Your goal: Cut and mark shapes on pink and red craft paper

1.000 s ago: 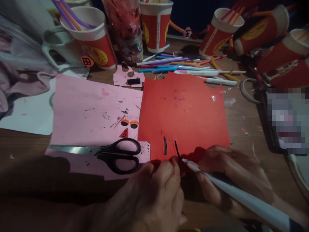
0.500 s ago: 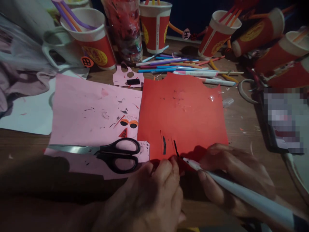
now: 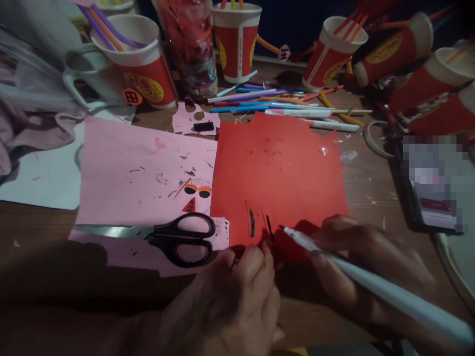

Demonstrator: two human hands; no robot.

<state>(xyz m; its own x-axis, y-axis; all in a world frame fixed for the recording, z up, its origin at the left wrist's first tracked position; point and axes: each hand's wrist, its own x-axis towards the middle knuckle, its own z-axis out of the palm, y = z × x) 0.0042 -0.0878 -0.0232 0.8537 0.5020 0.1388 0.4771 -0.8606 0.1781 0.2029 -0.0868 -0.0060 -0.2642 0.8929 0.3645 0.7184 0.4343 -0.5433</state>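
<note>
A red paper sheet (image 3: 282,173) lies flat on the wooden table, with two short black strokes (image 3: 252,222) near its front edge. My right hand (image 3: 356,257) grips a white marker (image 3: 371,284), its black tip just right of the strokes. My left hand (image 3: 237,301) presses fingertips on the sheet's front edge, fingers curled together. Black-handled scissors (image 3: 178,237) lie shut on pink paper (image 3: 144,173) to the left.
Red paper cups (image 3: 237,42) with straws stand along the back, next to a white mug (image 3: 89,79). Loose straws and pens (image 3: 282,101) lie behind the red sheet. A phone with a blurred screen (image 3: 430,183) sits at right. Small cut-outs (image 3: 196,190) lie on the pink paper.
The marker tip has lifted slightly up and to the right, away from the second black stroke. My left hand stays pressed on the sheet's edge.
</note>
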